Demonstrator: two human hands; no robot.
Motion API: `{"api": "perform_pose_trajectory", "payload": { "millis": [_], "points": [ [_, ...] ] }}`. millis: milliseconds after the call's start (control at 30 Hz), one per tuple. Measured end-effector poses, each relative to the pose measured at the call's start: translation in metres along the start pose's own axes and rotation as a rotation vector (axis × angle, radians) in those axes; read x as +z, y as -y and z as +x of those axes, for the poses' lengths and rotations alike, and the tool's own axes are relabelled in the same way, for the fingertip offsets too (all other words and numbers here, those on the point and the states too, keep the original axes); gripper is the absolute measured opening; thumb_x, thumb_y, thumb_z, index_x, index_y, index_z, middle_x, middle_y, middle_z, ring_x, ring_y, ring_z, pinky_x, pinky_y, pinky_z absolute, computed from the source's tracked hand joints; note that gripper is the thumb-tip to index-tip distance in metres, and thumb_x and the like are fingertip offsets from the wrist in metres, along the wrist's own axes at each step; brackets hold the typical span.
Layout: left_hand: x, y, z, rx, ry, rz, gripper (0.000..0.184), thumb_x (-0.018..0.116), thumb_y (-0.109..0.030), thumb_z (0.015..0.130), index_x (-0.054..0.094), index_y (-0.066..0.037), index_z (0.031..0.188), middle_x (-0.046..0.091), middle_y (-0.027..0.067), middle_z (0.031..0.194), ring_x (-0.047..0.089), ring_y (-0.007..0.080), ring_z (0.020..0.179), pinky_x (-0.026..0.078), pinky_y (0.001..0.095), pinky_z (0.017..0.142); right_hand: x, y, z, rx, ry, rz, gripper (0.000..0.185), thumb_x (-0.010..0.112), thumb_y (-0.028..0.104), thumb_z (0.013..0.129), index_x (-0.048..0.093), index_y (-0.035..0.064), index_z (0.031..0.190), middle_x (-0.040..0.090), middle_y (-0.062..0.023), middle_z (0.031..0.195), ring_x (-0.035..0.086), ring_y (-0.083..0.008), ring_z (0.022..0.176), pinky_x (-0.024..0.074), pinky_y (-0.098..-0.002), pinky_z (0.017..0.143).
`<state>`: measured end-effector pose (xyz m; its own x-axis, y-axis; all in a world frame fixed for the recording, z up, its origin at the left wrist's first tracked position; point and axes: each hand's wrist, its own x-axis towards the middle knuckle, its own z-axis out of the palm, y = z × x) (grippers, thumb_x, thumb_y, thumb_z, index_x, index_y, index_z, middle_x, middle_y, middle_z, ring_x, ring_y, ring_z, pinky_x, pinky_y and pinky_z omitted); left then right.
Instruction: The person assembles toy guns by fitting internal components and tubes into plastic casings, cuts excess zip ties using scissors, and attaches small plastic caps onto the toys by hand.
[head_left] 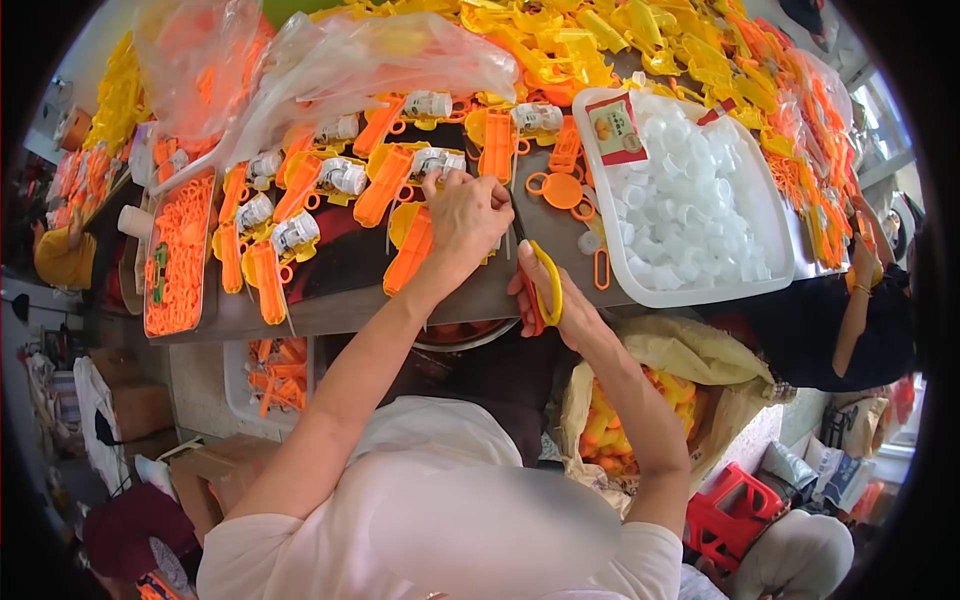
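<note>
My left hand [468, 215] is over the row of toy parts on the table, fingers curled together above an orange-and-yellow toy piece [410, 250]. What the fingertips pinch, if anything, is hidden. My right hand [560, 300] grips scissors [545, 280] by their yellow and red handles, the blades pointing away from me beside the left hand. Around the left hand lie several similar toy pieces, each an orange handle-like part with a white mechanism [437, 161] on a yellow shell. Just right of the hands are orange discs and rings [562, 190].
A white tray [690, 297] of translucent caps stands at right. At left is a clear bin [176, 325] of orange links. Yellow shells [560, 50] and plastic bags [380, 55] cover the back. Below the table sits an open sack [700, 350]. A co-worker's arm [852, 320] shows at right.
</note>
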<state>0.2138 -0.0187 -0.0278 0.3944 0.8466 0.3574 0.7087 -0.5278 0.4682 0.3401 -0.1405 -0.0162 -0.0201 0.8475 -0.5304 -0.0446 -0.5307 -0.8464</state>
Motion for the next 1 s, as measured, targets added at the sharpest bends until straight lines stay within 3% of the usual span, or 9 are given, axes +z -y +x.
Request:
{"api": "perform_pose_trajectory", "payload": {
  "millis": [133,333,433,500,633,700,767,833,1000],
  "points": [
    [0.003,0.001,-0.001,0.001,-0.028,-0.015,0.014,0.073,-0.018,0.075,0.073,-0.010,0.087,0.070,-0.0021,0.072,0.061,0.0213,0.093,0.028,0.0477,0.105,-0.001,0.000,-0.001,-0.020,-0.003,-0.044,0.068,0.039,0.071,0.096,0.051,0.0060,0.081,0.043,-0.0020,0.056,0.046,-0.0131,0.042,0.0369,-0.0267,0.039],
    [-0.058,0.020,-0.025,-0.009,-0.370,-0.468,0.019,0.063,-0.011,0.090,0.064,-0.005,0.108,0.066,0.0079,0.095,0.057,0.0234,0.092,0.040,0.0405,0.092,-0.015,0.002,-0.052,-0.041,-0.025,0.002,0.065,0.044,0.066,0.097,0.053,0.0046,0.079,0.047,-0.0021,0.058,0.048,-0.0123,0.043,0.0399,-0.0258,0.039],
    [-0.052,0.045,-0.065,-0.275,-0.243,-0.540,0.017,0.053,-0.011,0.098,0.060,-0.003,0.112,0.061,0.0129,0.106,0.057,0.0264,0.095,0.045,0.0383,0.088,-0.015,-0.021,-0.075,-0.064,0.010,0.067,0.059,0.044,0.059,0.100,0.055,0.0041,0.082,0.047,-0.0010,0.060,0.049,-0.0102,0.045,0.0417,-0.0245,0.040],
    [-0.029,0.039,-0.067,-0.008,-0.342,-0.348,0.020,0.050,-0.015,0.103,0.058,-0.001,0.114,0.059,0.0093,0.104,0.057,0.0171,0.099,0.046,0.0304,0.089,-0.002,-0.022,-0.075,-0.042,0.016,0.067,0.057,0.045,0.057,0.101,0.056,0.0035,0.083,0.048,-0.0007,0.061,0.048,-0.0096,0.045,0.0427,-0.0239,0.041],
    [-0.028,0.013,-0.044,-0.171,-0.335,-0.761,0.021,0.042,-0.009,0.104,0.052,0.000,0.121,0.056,0.0141,0.109,0.056,0.0235,0.101,0.046,0.0346,0.089,0.023,-0.020,-0.056,-0.150,-0.019,0.096,0.056,0.046,0.054,0.102,0.058,0.0026,0.084,0.048,-0.0013,0.063,0.049,-0.0091,0.047,0.0439,-0.0238,0.041],
    [-0.058,0.043,-0.029,0.024,-0.512,-0.225,0.027,0.045,0.004,0.095,0.051,0.002,0.121,0.054,0.0196,0.106,0.058,0.0350,0.092,0.049,0.0415,0.082,0.018,-0.023,-0.064,-0.133,-0.019,0.084,0.056,0.047,0.054,0.101,0.058,0.0020,0.084,0.048,-0.0012,0.063,0.050,-0.0089,0.048,0.0445,-0.0237,0.041],
    [-0.070,0.087,-0.030,-0.117,-0.274,0.047,0.034,0.049,0.004,0.089,0.051,0.002,0.123,0.051,0.0225,0.103,0.060,0.0430,0.089,0.053,0.0481,0.074,0.015,-0.030,-0.067,-0.103,-0.021,0.094,0.056,0.048,0.054,0.101,0.058,0.0019,0.084,0.048,-0.0011,0.063,0.050,-0.0089,0.048,0.0450,-0.0235,0.041],
    [-0.069,0.103,-0.037,-0.096,-0.146,0.167,0.036,0.049,0.004,0.087,0.051,0.001,0.123,0.051,0.0215,0.103,0.061,0.0421,0.090,0.054,0.0481,0.074,0.023,-0.026,-0.062,-0.097,-0.022,0.100,0.056,0.047,0.054,0.101,0.058,0.0021,0.085,0.048,-0.0010,0.064,0.050,-0.0087,0.048,0.0454,-0.0230,0.042],
    [-0.075,0.088,-0.041,-0.070,-0.059,-0.148,0.027,0.049,0.003,0.089,0.054,-0.002,0.115,0.052,0.0184,0.103,0.060,0.0414,0.092,0.051,0.0476,0.077,0.058,-0.012,-0.039,-0.160,0.030,0.150,0.055,0.046,0.054,0.102,0.057,0.0027,0.085,0.049,-0.0012,0.066,0.051,-0.0086,0.048,0.0452,-0.0225,0.042]
  ]
}}
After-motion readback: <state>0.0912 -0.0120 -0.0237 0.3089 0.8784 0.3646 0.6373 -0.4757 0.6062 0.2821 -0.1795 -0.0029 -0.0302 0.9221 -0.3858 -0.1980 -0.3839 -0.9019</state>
